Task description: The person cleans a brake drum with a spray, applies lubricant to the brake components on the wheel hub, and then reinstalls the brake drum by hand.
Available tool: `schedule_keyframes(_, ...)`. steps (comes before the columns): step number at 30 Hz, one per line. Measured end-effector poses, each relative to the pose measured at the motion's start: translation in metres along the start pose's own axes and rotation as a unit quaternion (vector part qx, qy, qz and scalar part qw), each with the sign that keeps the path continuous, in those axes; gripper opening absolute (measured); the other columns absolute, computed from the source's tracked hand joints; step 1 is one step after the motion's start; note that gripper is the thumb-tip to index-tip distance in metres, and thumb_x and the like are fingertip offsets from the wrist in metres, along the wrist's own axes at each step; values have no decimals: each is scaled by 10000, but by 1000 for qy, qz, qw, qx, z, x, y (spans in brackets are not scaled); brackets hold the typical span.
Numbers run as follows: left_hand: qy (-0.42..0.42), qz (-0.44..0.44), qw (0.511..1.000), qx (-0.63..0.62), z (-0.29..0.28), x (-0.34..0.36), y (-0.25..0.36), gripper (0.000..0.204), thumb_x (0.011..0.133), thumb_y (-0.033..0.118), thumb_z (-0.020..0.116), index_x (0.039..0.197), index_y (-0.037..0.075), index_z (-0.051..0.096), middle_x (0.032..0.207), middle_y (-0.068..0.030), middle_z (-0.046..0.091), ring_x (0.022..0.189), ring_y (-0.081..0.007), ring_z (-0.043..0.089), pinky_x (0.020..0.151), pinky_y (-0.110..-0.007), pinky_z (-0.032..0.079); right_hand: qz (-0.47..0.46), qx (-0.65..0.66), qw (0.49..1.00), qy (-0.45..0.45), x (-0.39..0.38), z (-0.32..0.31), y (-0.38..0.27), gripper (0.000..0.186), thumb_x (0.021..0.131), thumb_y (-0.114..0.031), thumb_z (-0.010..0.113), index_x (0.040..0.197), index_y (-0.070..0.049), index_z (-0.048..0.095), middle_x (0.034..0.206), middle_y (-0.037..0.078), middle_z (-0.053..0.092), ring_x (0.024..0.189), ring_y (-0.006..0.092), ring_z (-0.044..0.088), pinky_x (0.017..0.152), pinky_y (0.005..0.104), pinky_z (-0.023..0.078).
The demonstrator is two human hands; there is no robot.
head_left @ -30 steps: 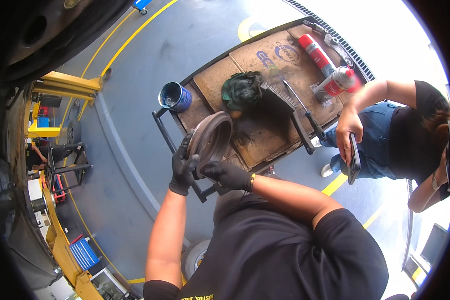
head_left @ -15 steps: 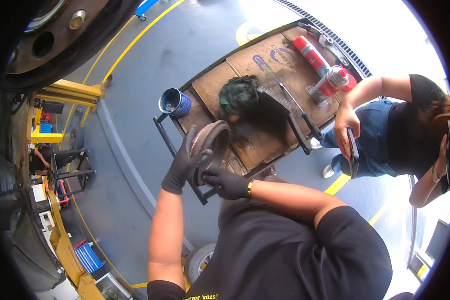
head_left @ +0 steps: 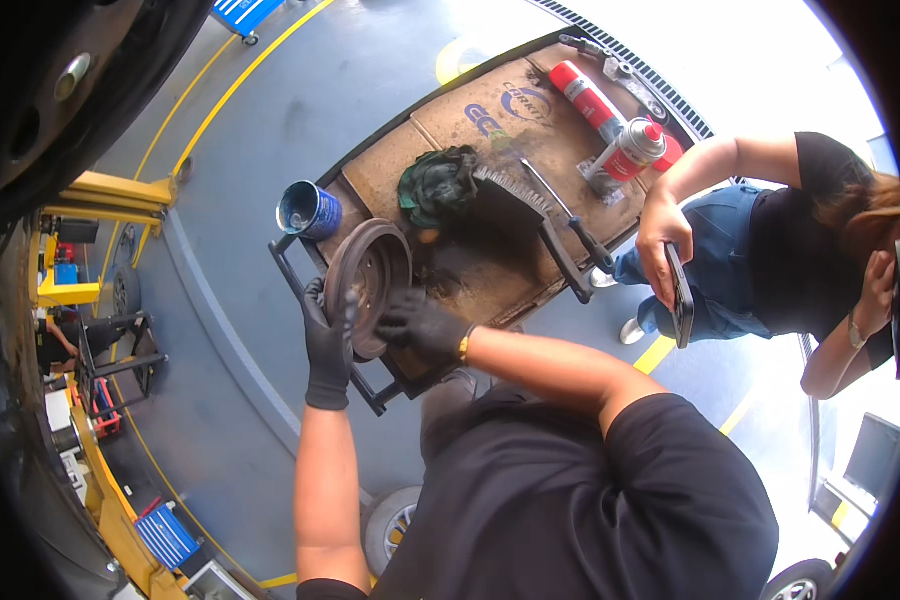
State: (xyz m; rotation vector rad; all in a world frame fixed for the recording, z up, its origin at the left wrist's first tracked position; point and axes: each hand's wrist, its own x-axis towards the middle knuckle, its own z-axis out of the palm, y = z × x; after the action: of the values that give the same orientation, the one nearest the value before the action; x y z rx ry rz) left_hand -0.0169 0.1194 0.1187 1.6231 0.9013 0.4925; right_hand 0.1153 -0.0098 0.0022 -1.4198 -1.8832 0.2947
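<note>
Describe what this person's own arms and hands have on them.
The left hand and right hand wear black gloves ending around the wrists. A yellow-gold band circles the right wrist. Both forearms are bare below short black sleeves.

Cardboard-topped cart (head_left: 378, 166), blue tin (head_left: 324, 214), dark rag (head_left: 436, 188), brush (head_left: 516, 204), screwdriver (head_left: 586, 240), spray cans (head_left: 625, 160)

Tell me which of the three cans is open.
The blue can, nearest the left hand: its open mouth shows the inside. The long red can and the shorter red-and-silver can show no open mouth.
</note>
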Motion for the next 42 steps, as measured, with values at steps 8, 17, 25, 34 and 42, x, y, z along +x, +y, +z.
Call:
schedule_keyframes(8,-14,92,995,-24,-4,-12,-22,606,1064,439,588,1435,-27,479,1322,-97,565,1228,-181,531,1079,-348,424,26,87,992,89,7,-1,-30,600,766,-28,704,1356,4,600,1313,233,611,1224,410,596,1044,438,497)
schedule_keyframes(17,45,114,992,29,-6,-10,-36,544,1093,356,544,1452,-47,478,1344,-110,572,1236,-194,536,1084,-350,427,84,260,962,25,27,-6,-38,556,754,8,647,1310,-5,652,1271,145,650,1311,256,580,1085,375,475)
schedule_keyframes(25,61,102,992,-48,-8,-6,-47,508,1126,323,476,1458,-61,466,1354,-120,579,1245,-195,554,1086,-351,441,81,242,966,44,48,1,-40,352,821,-93,704,1168,-41,703,1099,197,703,1065,313,683,939,374,533)
schedule_keyframes(34,70,158,975,139,1,-4,-47,513,1142,315,396,1480,-62,480,1394,-217,613,1260,-282,614,1084,-388,465,228,491,841,26,55,-46,-48,378,826,-6,626,1201,-5,669,1054,156,730,974,262,685,933,392,547)
schedule_keyframes(42,56,184,974,116,10,2,-30,485,1133,263,409,1490,-59,475,1404,-277,606,1301,-340,618,1071,-387,486,270,617,739,31,40,-25,-34,368,819,-16,637,1186,1,621,1040,128,683,1017,230,672,998,428,527)
